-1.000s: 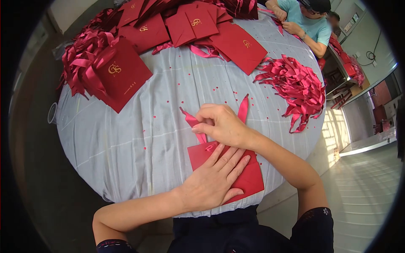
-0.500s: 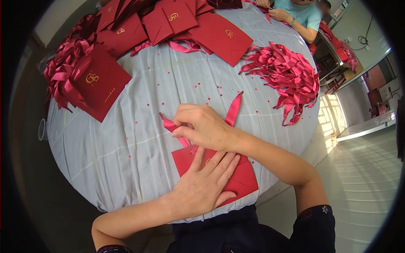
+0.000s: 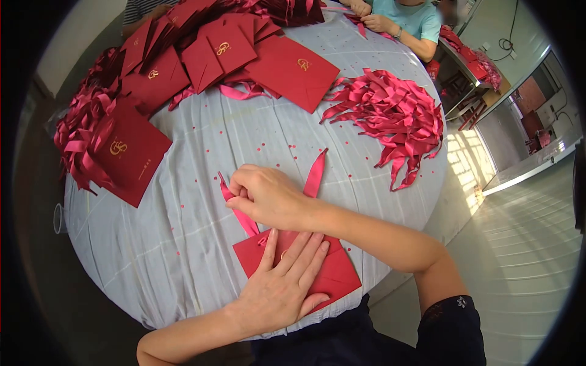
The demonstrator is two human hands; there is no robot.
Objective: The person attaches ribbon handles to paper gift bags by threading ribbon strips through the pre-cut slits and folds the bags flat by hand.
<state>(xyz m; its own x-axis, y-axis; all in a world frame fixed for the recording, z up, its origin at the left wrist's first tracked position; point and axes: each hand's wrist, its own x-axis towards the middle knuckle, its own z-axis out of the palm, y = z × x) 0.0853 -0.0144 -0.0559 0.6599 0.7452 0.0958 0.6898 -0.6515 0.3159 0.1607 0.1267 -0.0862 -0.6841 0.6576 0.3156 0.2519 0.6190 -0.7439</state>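
Observation:
A flat red paper bag (image 3: 339,274) lies at the near edge of the table, tilted slightly. My left hand (image 3: 278,287) rests flat on it with the fingers stretched, hiding most of its gold mark. A pink satin ribbon (image 3: 314,175) comes from the bag's far edge, one tail pointing away on the right. Crossing above my left hand, my right hand (image 3: 262,194) is closed, with the ribbon's left tail at its pinched thumb and fingers. A small pink loop (image 3: 263,241) shows at the bag's upper left.
Loose pink ribbons (image 3: 397,116) are heaped at the right. Red bags with gold marks (image 3: 299,70) pile at the back; another bag (image 3: 131,155) lies left beside bunched ribbons (image 3: 79,146). Small red dots litter the pale tablecloth (image 3: 152,244). Across the table, a person's hands (image 3: 379,23) handle ribbon.
The whole view has shifted, with the table's contents sliding left. My right hand has moved slightly along the left ribbon tail, which now hangs straighter. My left hand stays flat on the bag.

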